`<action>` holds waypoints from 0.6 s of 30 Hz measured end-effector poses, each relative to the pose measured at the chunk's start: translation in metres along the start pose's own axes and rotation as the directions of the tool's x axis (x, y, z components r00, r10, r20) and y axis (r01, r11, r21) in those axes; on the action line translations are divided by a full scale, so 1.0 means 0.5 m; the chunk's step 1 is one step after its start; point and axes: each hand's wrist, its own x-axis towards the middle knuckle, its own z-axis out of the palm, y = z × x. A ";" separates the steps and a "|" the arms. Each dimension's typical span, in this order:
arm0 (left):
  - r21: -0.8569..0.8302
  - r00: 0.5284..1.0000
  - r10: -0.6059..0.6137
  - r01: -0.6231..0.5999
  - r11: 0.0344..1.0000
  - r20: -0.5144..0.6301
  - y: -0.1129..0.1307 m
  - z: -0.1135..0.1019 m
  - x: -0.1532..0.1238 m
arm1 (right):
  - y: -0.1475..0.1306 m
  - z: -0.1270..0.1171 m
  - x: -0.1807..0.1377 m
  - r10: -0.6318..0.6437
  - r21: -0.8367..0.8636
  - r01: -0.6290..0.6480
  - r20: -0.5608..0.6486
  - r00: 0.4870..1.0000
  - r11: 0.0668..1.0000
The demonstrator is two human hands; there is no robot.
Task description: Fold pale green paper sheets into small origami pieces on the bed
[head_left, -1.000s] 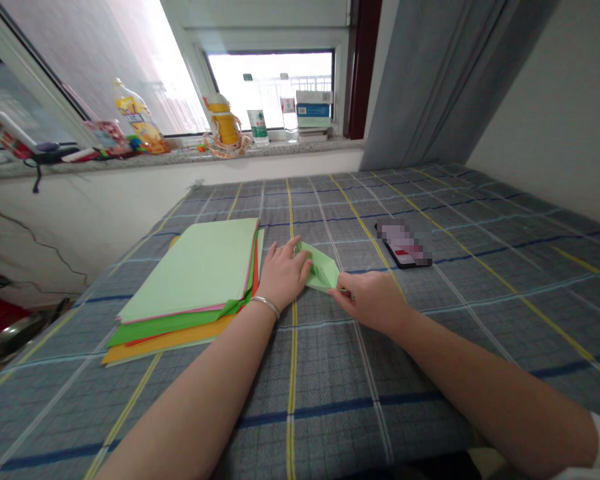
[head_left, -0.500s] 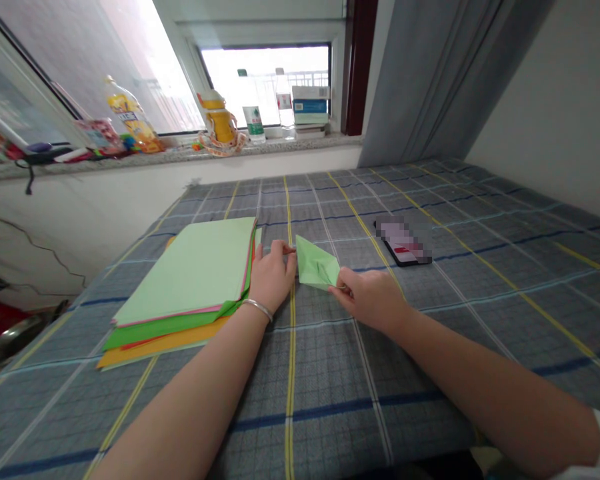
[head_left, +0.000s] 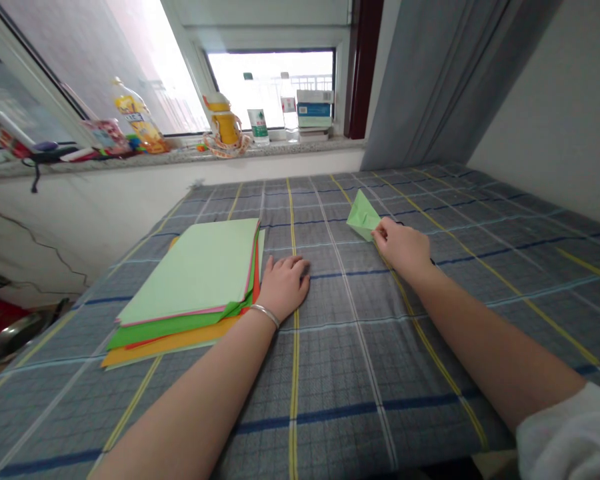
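Pinched by its lower right corner, a small folded piece of light green paper [head_left: 363, 217] is held up by my right hand [head_left: 404, 247]. The paper's pointed tip faces up and away from me. My left hand [head_left: 284, 285] lies flat on the plaid cloth [head_left: 330, 360], fingers stretched out and holding nothing. Close to its left side is a stack of coloured paper sheets [head_left: 193, 270], pale green on top with pink, green, red and orange edges showing beneath. A silver bangle [head_left: 266, 313] circles the left wrist.
Behind my right hand a phone is mostly hidden, only bits of its dark edge [head_left: 433, 261] showing. Along the windowsill [head_left: 180, 159] stand a yellow drink bottle [head_left: 139, 117], a yellow water bottle [head_left: 225, 127], clear bottles and stacked boxes [head_left: 315, 110]. A grey curtain [head_left: 420, 87] hangs at the right.
My right hand has carried the folded paper away from me and to the right, now covering the phone. My left hand has come off the paper and flattened on the cloth.
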 end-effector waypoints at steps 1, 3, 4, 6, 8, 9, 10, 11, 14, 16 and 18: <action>0.003 1.000 0.004 -0.004 1.000 0.003 0.000 0.001 -0.001 | 0.007 0.006 0.013 0.020 -0.019 -0.020 0.001 1.000 1.000; 0.007 1.000 0.006 -0.006 1.000 0.007 -0.001 0.002 -0.002 | 0.018 0.020 0.033 0.042 -0.038 -0.043 -0.023 0.999 0.998; 0.007 1.000 0.007 -0.007 1.000 0.010 -0.001 0.002 -0.002 | 0.022 0.027 0.039 0.040 -0.040 -0.041 -0.025 0.999 0.998; 0.008 1.000 0.011 -0.011 1.000 0.016 -0.001 0.001 -0.002 | 0.027 0.041 0.047 0.021 -0.047 -0.023 -0.046 0.999 0.999; 0.011 1.000 0.016 -0.017 1.000 0.021 0.000 0.000 -0.001 | 0.029 0.053 0.049 -0.005 -0.056 0.002 -0.053 0.999 0.998; 0.013 1.000 0.019 -0.019 1.000 0.022 0.000 0.000 -0.001 | 0.029 0.057 0.050 -0.017 -0.060 0.013 -0.052 0.999 0.998; 0.014 1.000 0.021 -0.021 1.000 0.022 0.000 -0.001 -0.001 | 0.028 0.061 0.050 -0.026 -0.066 0.023 -0.050 0.998 0.998; 0.015 0.999 0.023 -0.024 1.000 0.023 0.000 -0.001 0.000 | 0.026 0.063 0.051 -0.033 -0.072 0.029 -0.052 0.998 0.997; 0.015 0.999 0.032 -0.033 0.999 0.028 0.000 -0.001 0.002 | 0.020 0.064 0.057 -0.036 -0.098 0.029 -0.078 0.996 0.995; 0.016 0.999 0.035 -0.035 0.999 0.030 0.000 -0.002 0.002 | 0.016 0.063 0.060 -0.039 -0.117 0.027 -0.100 0.994 0.993; 0.016 0.999 0.037 -0.037 0.999 0.032 -0.001 -0.001 0.002 | 0.014 0.062 0.062 -0.055 -0.128 0.041 -0.107 0.993 0.991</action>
